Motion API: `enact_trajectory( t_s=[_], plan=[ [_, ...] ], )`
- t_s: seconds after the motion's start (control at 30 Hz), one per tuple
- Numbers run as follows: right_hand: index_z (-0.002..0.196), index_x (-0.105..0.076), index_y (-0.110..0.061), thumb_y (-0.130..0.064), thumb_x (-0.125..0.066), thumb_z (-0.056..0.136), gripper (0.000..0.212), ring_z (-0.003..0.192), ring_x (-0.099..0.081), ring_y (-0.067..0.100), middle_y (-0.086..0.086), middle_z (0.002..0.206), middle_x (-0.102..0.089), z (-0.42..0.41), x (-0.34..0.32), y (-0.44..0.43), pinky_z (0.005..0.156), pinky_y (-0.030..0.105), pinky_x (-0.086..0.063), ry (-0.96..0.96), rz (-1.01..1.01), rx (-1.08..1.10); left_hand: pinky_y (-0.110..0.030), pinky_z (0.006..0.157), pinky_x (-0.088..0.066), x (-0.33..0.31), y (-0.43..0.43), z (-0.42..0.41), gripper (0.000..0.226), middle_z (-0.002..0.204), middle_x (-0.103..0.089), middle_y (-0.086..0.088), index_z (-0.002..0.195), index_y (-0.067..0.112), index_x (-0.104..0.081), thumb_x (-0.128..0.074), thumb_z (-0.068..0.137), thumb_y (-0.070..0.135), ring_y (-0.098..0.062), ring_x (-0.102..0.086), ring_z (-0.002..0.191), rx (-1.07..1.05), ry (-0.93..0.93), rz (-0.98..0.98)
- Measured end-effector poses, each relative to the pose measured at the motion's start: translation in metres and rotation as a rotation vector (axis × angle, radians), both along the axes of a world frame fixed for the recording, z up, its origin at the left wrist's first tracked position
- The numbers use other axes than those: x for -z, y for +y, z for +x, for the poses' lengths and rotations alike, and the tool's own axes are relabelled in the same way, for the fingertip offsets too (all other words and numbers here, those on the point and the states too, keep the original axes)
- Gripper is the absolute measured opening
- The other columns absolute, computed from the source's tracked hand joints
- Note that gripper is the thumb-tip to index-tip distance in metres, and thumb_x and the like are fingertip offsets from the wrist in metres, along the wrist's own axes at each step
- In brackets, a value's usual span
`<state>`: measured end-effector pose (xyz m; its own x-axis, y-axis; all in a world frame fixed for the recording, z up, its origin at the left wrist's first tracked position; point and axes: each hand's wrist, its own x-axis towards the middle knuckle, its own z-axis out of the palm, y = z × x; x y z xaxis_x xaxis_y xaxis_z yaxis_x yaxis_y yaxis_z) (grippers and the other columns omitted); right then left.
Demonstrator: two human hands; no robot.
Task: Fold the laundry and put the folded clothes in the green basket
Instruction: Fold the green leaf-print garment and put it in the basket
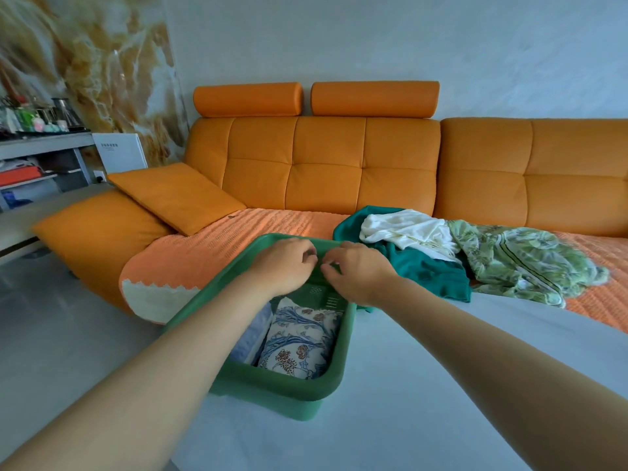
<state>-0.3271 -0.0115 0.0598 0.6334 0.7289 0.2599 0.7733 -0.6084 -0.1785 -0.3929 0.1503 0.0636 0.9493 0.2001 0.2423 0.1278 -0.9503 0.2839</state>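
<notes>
The green basket (272, 385) stands on a white table in front of me, its far end against the sofa seat. Inside lie a folded floral cloth in blue and brown (299, 341) and a folded pale blue piece (249, 338) to its left. My left hand (282, 263) and my right hand (356, 270) are both at the basket's far rim, fingers curled over its edge, almost touching each other. On the sofa seat to the right lies a loose heap: a teal garment (424, 266), a white garment (407, 232) and a green leaf-print garment (520, 260).
The orange sofa (326, 164) runs across the back, with two loose orange cushions (170, 195) at its left end. A grey shelf unit (40, 154) with bottles stands at far left. The white table (424, 385) stretches to the right of the basket.
</notes>
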Motion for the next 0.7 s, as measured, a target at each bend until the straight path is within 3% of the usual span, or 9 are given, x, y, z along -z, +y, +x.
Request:
enact_trajectory(
  t_s=[0.13,0.2,0.37,0.53,0.63,0.7],
  plan=[
    [0.106,-0.065,-0.027,-0.039,-0.039,0.100,0.029,0.094,-0.060,0.024,-0.003,0.107,-0.058,0.036,-0.002,-0.062,0.078,0.037,-0.051,0.022,0.053,0.126,-0.032,0.065,-0.043,-0.026,-0.049,0.037,0.025,0.103,-0.061,0.009,0.105,0.027,-0.064,-0.040,0.102,0.034,-0.016,-0.056,0.090,-0.022,-0.202,0.053],
    [0.105,-0.063,-0.027,-0.038,-0.039,0.100,0.027,0.096,-0.061,0.023,-0.005,0.111,-0.058,0.058,0.003,-0.093,0.080,0.036,-0.051,0.061,0.019,0.187,-0.035,0.069,-0.047,-0.033,-0.077,0.063,0.024,0.102,-0.061,0.008,0.102,0.026,-0.063,-0.040,0.101,0.030,-0.018,-0.055,0.093,0.012,-0.223,0.052],
    [0.120,-0.062,-0.030,-0.033,-0.043,0.097,0.030,0.107,-0.061,0.022,-0.004,0.126,-0.059,0.124,0.022,-0.178,0.089,0.039,-0.053,0.188,-0.042,0.334,-0.034,0.076,-0.045,-0.021,-0.153,0.143,0.023,0.112,-0.064,0.007,0.110,0.027,-0.062,-0.043,0.097,0.028,-0.019,-0.056,0.104,0.135,-0.145,0.019],
    [0.127,-0.060,-0.027,-0.026,-0.050,0.094,0.034,0.097,-0.063,0.020,-0.002,0.125,-0.062,0.193,0.046,-0.251,0.080,0.035,-0.056,0.314,-0.021,0.472,-0.035,0.084,-0.046,0.013,-0.230,0.222,0.030,0.125,-0.063,0.004,0.125,0.025,-0.056,-0.042,0.099,0.028,-0.022,-0.057,0.110,0.237,0.002,0.035],
    [0.127,-0.059,-0.026,-0.022,-0.049,0.094,0.035,0.091,-0.062,0.019,0.000,0.128,-0.060,0.235,0.061,-0.272,0.070,0.031,-0.053,0.293,-0.034,0.496,-0.037,0.085,-0.046,0.040,-0.252,0.264,0.031,0.126,-0.061,0.001,0.127,0.023,-0.054,-0.040,0.099,0.026,-0.024,-0.056,0.110,0.252,0.073,0.041],
    [0.129,-0.057,-0.028,-0.019,-0.051,0.094,0.037,0.100,-0.059,0.020,0.000,0.134,-0.053,0.262,0.075,-0.279,0.072,0.031,-0.053,0.281,-0.050,0.514,-0.037,0.087,-0.046,0.057,-0.263,0.290,0.034,0.129,-0.059,-0.001,0.132,0.022,-0.052,-0.041,0.100,0.025,-0.024,-0.055,0.113,0.274,0.122,0.020]
  ],
)
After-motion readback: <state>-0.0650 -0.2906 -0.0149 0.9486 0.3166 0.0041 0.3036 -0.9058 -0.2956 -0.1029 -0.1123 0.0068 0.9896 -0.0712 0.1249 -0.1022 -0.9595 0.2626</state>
